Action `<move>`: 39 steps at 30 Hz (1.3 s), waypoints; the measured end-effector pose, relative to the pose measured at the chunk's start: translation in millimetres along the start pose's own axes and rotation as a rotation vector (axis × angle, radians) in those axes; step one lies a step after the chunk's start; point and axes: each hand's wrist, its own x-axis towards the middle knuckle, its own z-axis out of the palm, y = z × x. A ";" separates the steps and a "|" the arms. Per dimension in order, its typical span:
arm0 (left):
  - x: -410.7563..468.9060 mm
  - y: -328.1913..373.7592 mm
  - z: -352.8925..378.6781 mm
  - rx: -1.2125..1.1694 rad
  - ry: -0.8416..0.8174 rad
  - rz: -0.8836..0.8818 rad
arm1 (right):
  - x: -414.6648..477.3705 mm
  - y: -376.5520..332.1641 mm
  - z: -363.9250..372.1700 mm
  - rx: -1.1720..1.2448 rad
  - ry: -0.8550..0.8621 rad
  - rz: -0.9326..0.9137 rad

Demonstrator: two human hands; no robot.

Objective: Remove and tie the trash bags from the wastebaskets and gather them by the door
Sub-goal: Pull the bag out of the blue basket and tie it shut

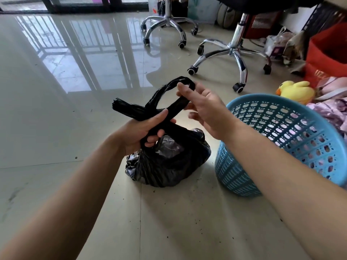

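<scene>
A black trash bag (169, 164) sits on the tiled floor, its top twisted into two long strands that cross above it. My left hand (142, 130) grips the crossing point of the strands. One strand loops over my right hand (204, 107), whose thumb and fingers pinch it. The other strand's end sticks out to the left. A blue perforated wastebasket (281, 139) lies tilted on the floor just right of the bag, with no bag inside it.
Two office chairs with chrome wheeled bases (232, 51) stand behind. A yellow plush duck (296, 91), a red bag (330, 53) and a heap of clothes crowd the right side. Glass doors run along the far left wall. Small crumbs dot the floor.
</scene>
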 end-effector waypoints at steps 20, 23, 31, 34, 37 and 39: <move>-23.2 33.3 -7.5 -0.169 0.051 0.221 | -18.8 18.6 -6.8 -0.398 -0.001 -0.098; -28.0 41.0 -0.6 -0.072 -0.028 0.211 | -13.1 26.1 -1.2 -0.612 -0.209 -0.051; -18.3 40.2 3.8 0.103 0.239 0.208 | -10.8 33.7 -1.0 -0.505 -0.023 -0.093; -12.4 30.0 3.8 0.233 0.365 0.332 | -17.2 33.5 -1.0 -0.514 -0.012 -0.065; -9.6 20.0 5.6 0.218 0.506 0.388 | -22.9 38.6 -7.1 -0.507 -0.039 -0.007; -8.0 12.9 12.5 0.051 0.527 0.368 | -25.1 44.7 -9.8 -0.491 -0.073 0.025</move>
